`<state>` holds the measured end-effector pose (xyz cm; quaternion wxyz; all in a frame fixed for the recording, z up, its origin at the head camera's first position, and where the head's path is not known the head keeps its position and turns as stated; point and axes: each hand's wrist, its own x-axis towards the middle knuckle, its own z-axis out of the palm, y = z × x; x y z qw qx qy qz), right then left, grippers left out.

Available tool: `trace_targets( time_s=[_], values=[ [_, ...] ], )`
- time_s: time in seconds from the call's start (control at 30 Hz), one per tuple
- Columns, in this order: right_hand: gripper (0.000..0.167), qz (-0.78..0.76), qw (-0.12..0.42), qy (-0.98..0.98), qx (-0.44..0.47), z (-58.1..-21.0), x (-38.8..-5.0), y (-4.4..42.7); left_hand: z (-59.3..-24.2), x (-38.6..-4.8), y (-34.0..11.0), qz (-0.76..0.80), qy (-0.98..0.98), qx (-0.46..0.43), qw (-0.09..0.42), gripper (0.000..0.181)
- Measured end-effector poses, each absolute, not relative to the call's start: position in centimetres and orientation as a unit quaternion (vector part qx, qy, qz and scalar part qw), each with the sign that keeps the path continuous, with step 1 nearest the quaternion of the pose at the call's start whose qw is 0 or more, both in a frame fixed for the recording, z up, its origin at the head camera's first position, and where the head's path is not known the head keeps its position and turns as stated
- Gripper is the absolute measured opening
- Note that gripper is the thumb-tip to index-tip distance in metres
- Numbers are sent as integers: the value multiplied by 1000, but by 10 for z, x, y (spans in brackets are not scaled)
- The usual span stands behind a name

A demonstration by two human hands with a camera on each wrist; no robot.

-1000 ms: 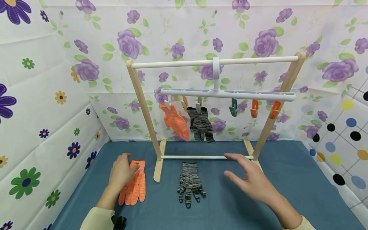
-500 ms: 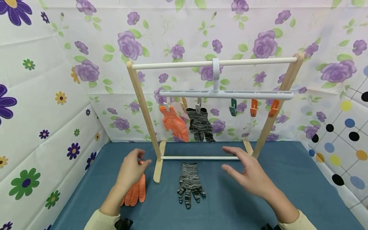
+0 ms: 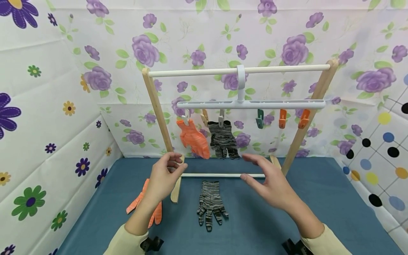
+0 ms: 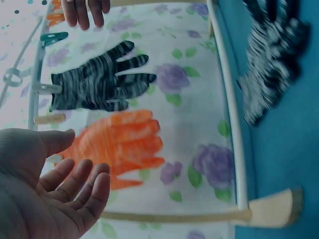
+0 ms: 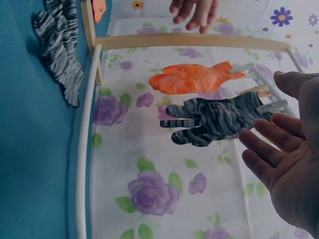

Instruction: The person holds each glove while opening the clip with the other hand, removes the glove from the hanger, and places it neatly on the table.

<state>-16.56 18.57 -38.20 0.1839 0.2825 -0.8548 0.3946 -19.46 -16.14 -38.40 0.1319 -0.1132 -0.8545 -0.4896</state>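
My left hand (image 3: pixel 165 175) hovers by the rack's left post, fingers loosely bent and holding nothing. Part of an orange glove (image 3: pixel 137 200) on the table is hidden behind that hand and forearm. My right hand (image 3: pixel 271 180) is raised at the right, its fingers apart and nothing in them. Between the hands a grey-black striped glove (image 3: pixel 210 203) lies flat on the table. From the white hanger (image 3: pixel 251 104) hang an orange glove (image 3: pixel 193 138) and a striped glove (image 3: pixel 224 140), each clipped by a clothespin. The left wrist view shows this hanging orange glove (image 4: pixel 119 144) beyond my fingers.
A wooden rack (image 3: pixel 154 106) with white rods carries the hanger. A tan clothespin (image 3: pixel 204 117), a green clothespin (image 3: pixel 260 118) and two orange clothespins (image 3: pixel 282 118) hang without gloves. Blue cloth (image 3: pixel 248 219) covers the table; flowered sheets (image 3: pixel 197 32) stand behind and at the sides.
My left hand has moved right and up, from over the orange glove on the table to the rack's left post. My right hand has shifted slightly left and up. The gloves stay in place.
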Motion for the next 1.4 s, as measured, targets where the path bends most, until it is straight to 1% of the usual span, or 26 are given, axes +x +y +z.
trace_targets(
  time_s=[0.1,0.27,0.43,0.7,0.9,1.07,1.2,1.4],
  values=[
    [59,394,188,-852,288,-378,-168,184,-378,-196,-149,-515,-835,-130,143,35],
    [59,386,216,-841,312,-372,-174,181,-370,-204,-129,-557,-799,-163,157,40],
    [61,384,232,-835,318,-368,-178,178,-361,-212,-109,-602,-758,-194,159,44],
    [63,387,227,-842,301,-359,-182,172,-354,-228,-82,-658,-709,-206,151,51],
    [65,398,220,-840,296,-351,-190,167,-356,-238,-70,-664,-706,-196,147,51],
    [67,413,205,-843,276,-344,-201,163,-360,-247,-64,-668,-706,-195,132,52],
    [68,429,197,-840,265,-338,-209,158,-362,-253,-61,-673,-704,-193,122,48],
    [66,458,192,-828,261,-326,-221,149,-361,-256,-55,-661,-711,-199,137,39]
  ],
)
